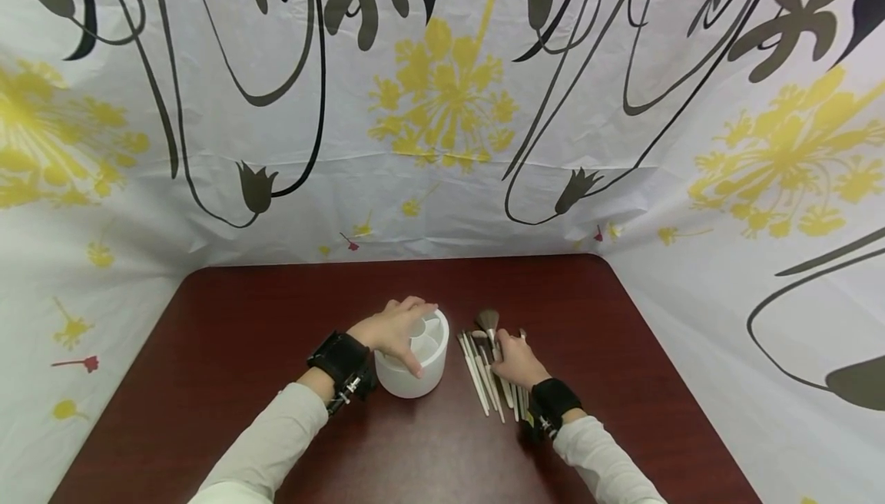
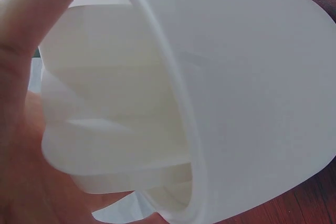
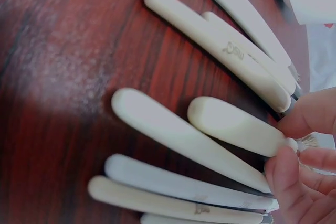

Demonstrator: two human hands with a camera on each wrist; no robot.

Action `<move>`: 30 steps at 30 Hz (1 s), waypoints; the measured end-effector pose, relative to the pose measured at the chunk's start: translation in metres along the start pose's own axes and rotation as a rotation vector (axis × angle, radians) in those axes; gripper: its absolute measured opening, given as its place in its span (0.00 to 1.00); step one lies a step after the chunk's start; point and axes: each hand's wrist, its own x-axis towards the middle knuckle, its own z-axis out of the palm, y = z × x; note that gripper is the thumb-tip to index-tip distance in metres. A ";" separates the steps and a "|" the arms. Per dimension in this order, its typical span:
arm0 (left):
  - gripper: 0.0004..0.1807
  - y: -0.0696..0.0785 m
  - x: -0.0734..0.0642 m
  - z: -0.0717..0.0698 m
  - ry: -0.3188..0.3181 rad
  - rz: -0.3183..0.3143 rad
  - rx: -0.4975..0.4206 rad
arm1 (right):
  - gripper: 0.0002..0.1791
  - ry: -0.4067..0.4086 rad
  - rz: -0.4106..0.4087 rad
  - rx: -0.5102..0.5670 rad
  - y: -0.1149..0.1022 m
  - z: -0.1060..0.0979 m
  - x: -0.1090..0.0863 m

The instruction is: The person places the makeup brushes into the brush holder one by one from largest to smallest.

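A white round brush holder (image 1: 413, 382) with inner compartments stands on the table. My left hand (image 1: 392, 332) spans its top, thumb on the near rim and fingers on the far side. The left wrist view shows the holder's smooth outer wall (image 2: 262, 82) and pale dividers (image 2: 115, 98) close up. To the right, my right hand (image 1: 520, 363) is over a row of makeup brushes (image 1: 475, 378) with pale handles. Thumb and fingers pinch one makeup brush (image 3: 236, 127) near the bristle end; its bristles are partly hidden behind the fingers.
The dark red-brown table (image 1: 276, 335) has rounded far corners. Behind and beside it hangs a white curtain (image 1: 442, 204) with yellow and grey flowers. One large fluffy brush head (image 1: 488, 319) points toward the far edge. Other brush handles (image 3: 184, 135) lie on both sides of the pinched one.
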 end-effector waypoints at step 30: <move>0.60 0.001 -0.001 -0.001 -0.016 0.000 -0.019 | 0.28 0.325 -0.145 0.037 -0.037 -0.042 -0.010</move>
